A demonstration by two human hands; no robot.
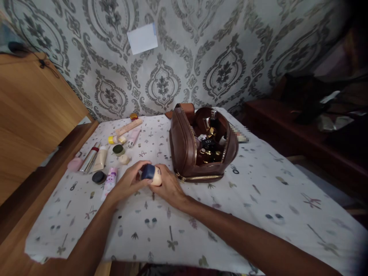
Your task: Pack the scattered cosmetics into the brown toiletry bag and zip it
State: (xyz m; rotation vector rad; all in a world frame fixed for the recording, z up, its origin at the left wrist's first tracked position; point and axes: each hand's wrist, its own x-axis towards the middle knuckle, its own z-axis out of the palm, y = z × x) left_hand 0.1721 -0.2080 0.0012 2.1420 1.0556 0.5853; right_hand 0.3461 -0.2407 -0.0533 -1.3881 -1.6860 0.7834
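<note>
Between my two hands is a small cream jar (155, 177) with a dark blue lid, tilted on its side above the cloth. My left hand (132, 177) grips the blue lid with thumb and fingers. Around the pale body of the jar my right hand (170, 184) is closed. Just to the right stands a brown leather toiletry bag (184, 147), unzipped, with bottles and gold-coloured items inside. Left of my hands lie a purple-white tube (110, 182), a round black-lidded jar (99, 177), a green-lidded jar (118, 150) and a beige tube (100, 158).
A patterned white cloth (178, 245) covers the table. Farther left are a silver-red bottle (89, 157), a pink tube (133, 137) and a long peach box (129, 127). A wooden panel (34, 115) borders the left; dark furniture (276, 134) stands right.
</note>
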